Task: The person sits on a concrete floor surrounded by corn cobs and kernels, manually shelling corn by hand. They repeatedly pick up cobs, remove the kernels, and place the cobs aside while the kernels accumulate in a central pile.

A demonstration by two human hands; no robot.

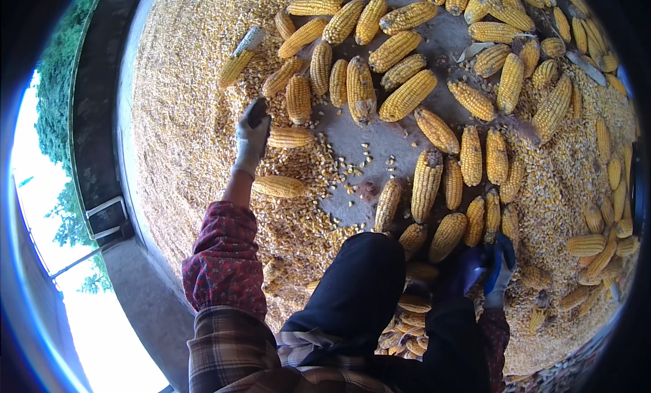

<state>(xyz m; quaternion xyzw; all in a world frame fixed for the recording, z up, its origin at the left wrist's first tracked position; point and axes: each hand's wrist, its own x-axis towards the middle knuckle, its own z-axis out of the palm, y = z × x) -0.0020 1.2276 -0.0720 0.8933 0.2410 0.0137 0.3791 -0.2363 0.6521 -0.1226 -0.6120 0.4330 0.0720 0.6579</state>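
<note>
My left hand (253, 133), in a pale glove with dark fingers, is over the loose corn kernels (183, 154) on the left. Just right of its palm lies an ear of corn (290, 137), and another ear (278, 186) rests below the wrist. Whether its fingers hold anything is hidden. Beside my knee, my right hand (501, 266) wears a blue and grey glove. Its fingertips reach the lower end of a narrow ear of corn (492, 215); shadow hides whether they grip it. A partly stripped ear (240, 57) with a bare cob tip lies beyond my left hand.
Several whole ears (399, 52) lie scattered over the grey floor (351, 133) ahead. More kernels (554, 189) and ears spread to the right. My bent knee (366, 261) is at the front centre. A low dark wall (96, 113) with a metal bracket (107, 215) borders the left side.
</note>
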